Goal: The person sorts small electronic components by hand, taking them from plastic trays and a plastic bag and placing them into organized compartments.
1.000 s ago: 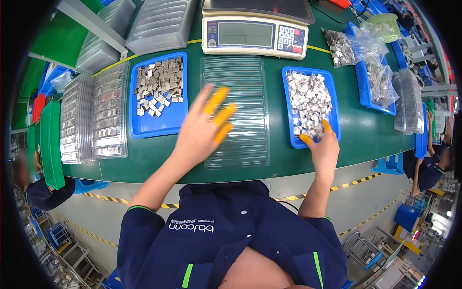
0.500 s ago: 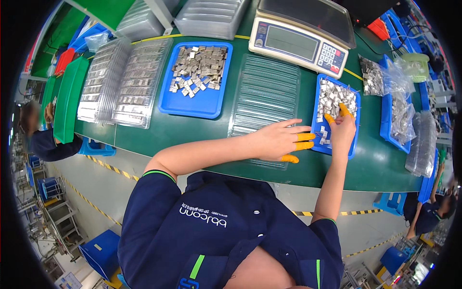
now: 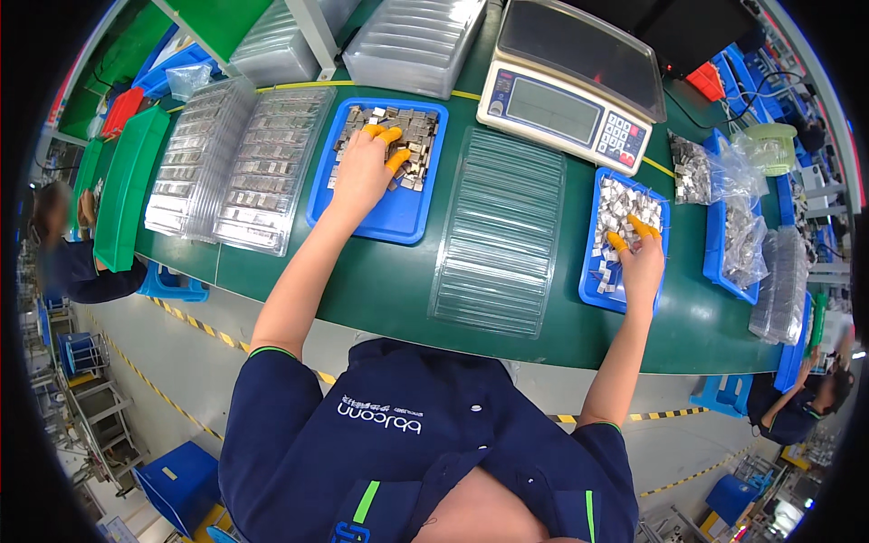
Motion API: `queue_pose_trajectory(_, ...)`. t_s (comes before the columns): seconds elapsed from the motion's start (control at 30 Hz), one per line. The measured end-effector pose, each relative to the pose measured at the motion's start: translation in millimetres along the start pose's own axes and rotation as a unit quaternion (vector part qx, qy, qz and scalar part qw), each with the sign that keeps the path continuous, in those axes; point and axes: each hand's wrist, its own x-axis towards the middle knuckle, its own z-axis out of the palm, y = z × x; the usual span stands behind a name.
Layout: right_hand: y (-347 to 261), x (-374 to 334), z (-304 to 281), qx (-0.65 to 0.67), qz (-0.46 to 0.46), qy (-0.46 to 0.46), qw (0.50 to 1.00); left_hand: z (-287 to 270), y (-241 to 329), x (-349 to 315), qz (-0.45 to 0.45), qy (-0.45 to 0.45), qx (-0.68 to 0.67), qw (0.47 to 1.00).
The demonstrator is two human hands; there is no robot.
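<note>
My left hand (image 3: 360,172), with yellow finger cots on several fingers, is over the blue tray (image 3: 362,223) of small silvery metal parts (image 3: 418,131). Its thumb and fingers are apart, fingertips at the pile. In another blue tray (image 3: 593,291), white block-like parts with thin leads (image 3: 620,197) lie heaped, and my right hand (image 3: 641,264) reaches into them. Thumb and fingers there are spread too, the fingertips touching the parts; I see nothing held. Between the hands a clear ribbed plastic tray (image 3: 500,235) lies flat on the green table.
A weighing scale (image 3: 566,104) stands behind the ribbed tray. Stacked clear trays with parts (image 3: 195,172) sit at left beside a green bin (image 3: 128,195). At right are a blue bin with bagged parts (image 3: 740,244) and more clear trays (image 3: 778,285). Co-workers sit at both sides.
My left hand has moved left and away from me, from beside the white parts to the tray of metal parts. My right hand stays among the white parts. The view has shifted slightly.
</note>
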Motion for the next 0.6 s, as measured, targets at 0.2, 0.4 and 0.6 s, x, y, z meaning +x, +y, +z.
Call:
queue_pose_trajectory(0.2, 12, -2, -9, 0.008, 0.012, -0.023, 1.000, -2, -7, 1, -0.017, -0.003, -0.036, 0.999)
queue_pose_trajectory(0.4, 60, 65, -31, 0.192, 0.009, 0.123, 0.974, -17, 6, -4, 0.008, 0.084, -0.019, 0.996)
queue_pose_trajectory(0.6, 163, 196, -71, -0.186, 0.011, 0.304, 0.934, -26, 27, -28, 0.020, 0.061, -0.099, 0.993)
